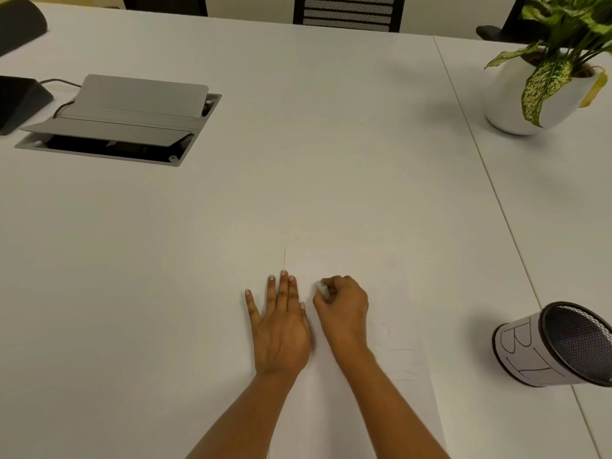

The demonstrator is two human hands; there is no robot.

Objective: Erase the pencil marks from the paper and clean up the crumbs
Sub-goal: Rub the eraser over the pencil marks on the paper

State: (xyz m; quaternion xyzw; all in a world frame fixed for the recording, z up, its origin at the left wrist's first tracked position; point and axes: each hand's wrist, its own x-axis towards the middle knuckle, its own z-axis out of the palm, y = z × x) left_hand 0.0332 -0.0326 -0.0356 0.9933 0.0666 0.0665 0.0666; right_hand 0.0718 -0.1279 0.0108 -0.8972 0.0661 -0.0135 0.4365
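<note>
**A:** We start at the right hand (342, 304), curled and pinching the small white block eraser (322, 289) between thumb and fingertips, low over the white sheet of paper (318, 409).

**B:** And the left hand (281, 323) lies flat, fingers straight and slightly fanned, pressing the sheet's left edge onto the white table (198, 243).

**A:** Here's our worry: that anchor holds one side only. A hard stroke toward the free edge could buckle or crease the sheet.

**B:** We also spot the faint grey pencil marks (402, 359) beside the right forearm, away from the eraser. They're pale enough that we could miss some.

**A:** Crumbs are too small for us to see. A careless sweep could scatter them short of the black wire-mesh bin with its white paper label (530, 352), well off right.
</note>
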